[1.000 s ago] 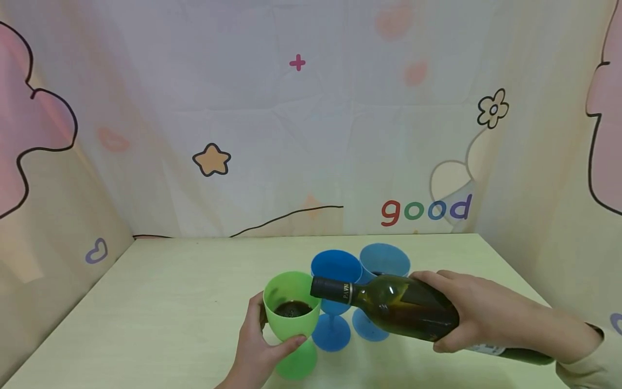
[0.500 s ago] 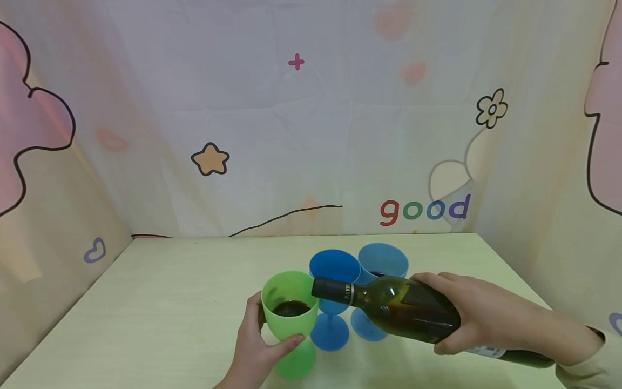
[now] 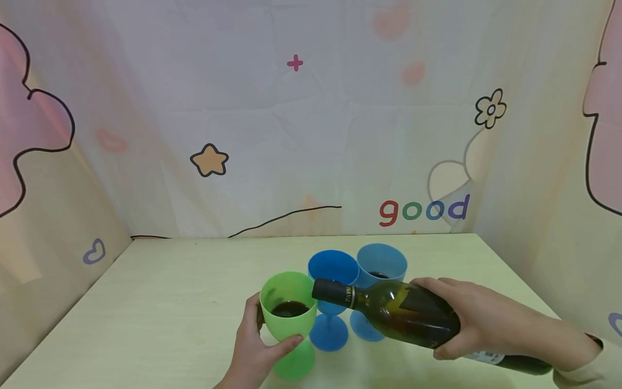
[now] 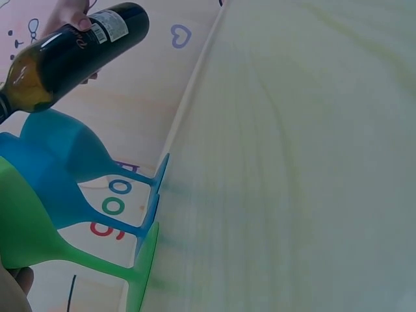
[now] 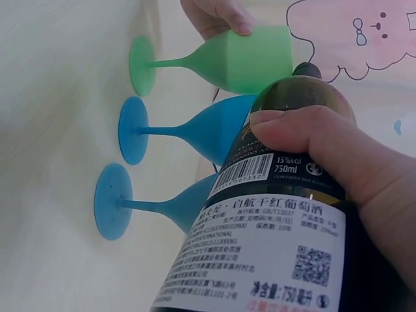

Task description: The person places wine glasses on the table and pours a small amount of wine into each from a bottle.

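Note:
My left hand holds a green goblet around its bowl, thumb in front. Dark red liquid lies in the bowl; the goblet's foot rests on the table. With my right hand I grip a dark green wine bottle around its body, tilted nearly level, base lower than neck. The bottle's black neck reaches the goblet's right rim; no stream is visible. A blue goblet and a lighter blue goblet stand behind the bottle. Some dark liquid shows in the lighter one.
All three goblets stand close together on the pale table. A printed cloth backdrop rises behind the table and along both sides. In the right wrist view, the bottle's white label faces the camera.
The bottle's base has dropped slightly, and its neck has edged a little right relative to the green goblet. My left hand and the goblet stay nearly still; the whole view shifts slightly.

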`<action>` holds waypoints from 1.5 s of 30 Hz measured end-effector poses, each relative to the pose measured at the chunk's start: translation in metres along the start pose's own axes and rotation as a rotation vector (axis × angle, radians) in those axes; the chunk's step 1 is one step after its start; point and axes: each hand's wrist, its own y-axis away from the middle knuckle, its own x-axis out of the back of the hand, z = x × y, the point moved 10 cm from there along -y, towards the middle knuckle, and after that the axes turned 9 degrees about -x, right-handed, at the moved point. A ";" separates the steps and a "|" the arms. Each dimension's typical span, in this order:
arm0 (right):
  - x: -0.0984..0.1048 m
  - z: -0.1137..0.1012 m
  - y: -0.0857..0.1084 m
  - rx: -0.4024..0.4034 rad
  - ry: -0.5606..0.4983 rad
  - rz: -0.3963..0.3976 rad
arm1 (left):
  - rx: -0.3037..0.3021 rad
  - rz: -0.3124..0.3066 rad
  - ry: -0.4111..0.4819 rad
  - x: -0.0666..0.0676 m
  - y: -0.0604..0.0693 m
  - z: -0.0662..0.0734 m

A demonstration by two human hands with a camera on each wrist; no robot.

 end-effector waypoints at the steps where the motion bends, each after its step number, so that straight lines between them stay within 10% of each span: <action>1: -0.001 0.001 0.000 -0.001 -0.002 -0.001 | 0.002 -0.002 -0.001 0.000 0.000 0.000; 28: -0.016 0.030 0.009 0.069 -0.293 0.040 | 0.002 -0.011 -0.014 0.002 -0.003 0.002; 45: -0.002 0.068 0.008 -0.024 -0.365 0.248 | 0.047 -0.017 0.018 0.003 0.000 0.001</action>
